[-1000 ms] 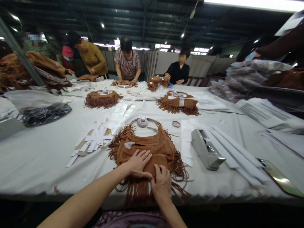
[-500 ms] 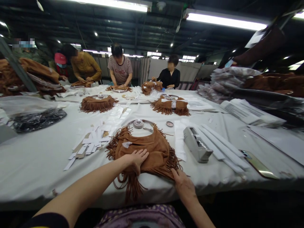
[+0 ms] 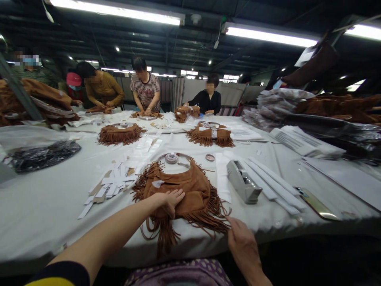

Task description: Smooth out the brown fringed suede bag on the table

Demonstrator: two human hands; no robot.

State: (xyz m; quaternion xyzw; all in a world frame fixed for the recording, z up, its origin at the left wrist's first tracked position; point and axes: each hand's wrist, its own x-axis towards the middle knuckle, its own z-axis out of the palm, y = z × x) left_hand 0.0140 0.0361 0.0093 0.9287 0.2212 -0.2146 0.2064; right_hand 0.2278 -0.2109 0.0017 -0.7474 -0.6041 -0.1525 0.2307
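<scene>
A brown suede handbag (image 3: 190, 188) with long fringe lies flat on the white-covered table in front of me, its strap curving away at the top. My left hand (image 3: 171, 201) rests flat on the bag's lower middle, fingers stretched out. At the bag's lower right corner, my right hand (image 3: 242, 240) is closed, thumb and fingers together at the ends of the fringe (image 3: 218, 220). A roll of tape (image 3: 172, 158) sits inside the loop of the strap. A small whitish tag (image 3: 157, 183) lies on the bag near its zip.
A grey tape dispenser (image 3: 244, 182), white strips (image 3: 275, 184) and a phone (image 3: 317, 204) lie to the right. Paper strips (image 3: 114, 180) are heaped at left. Two more fringed bags (image 3: 120, 134) lie farther back. Several people work across the table.
My right hand has moved right and toward me, away from the bag's body, and the corner fringe now spreads outward. My left hand stays on the bag. The view has shifted slightly.
</scene>
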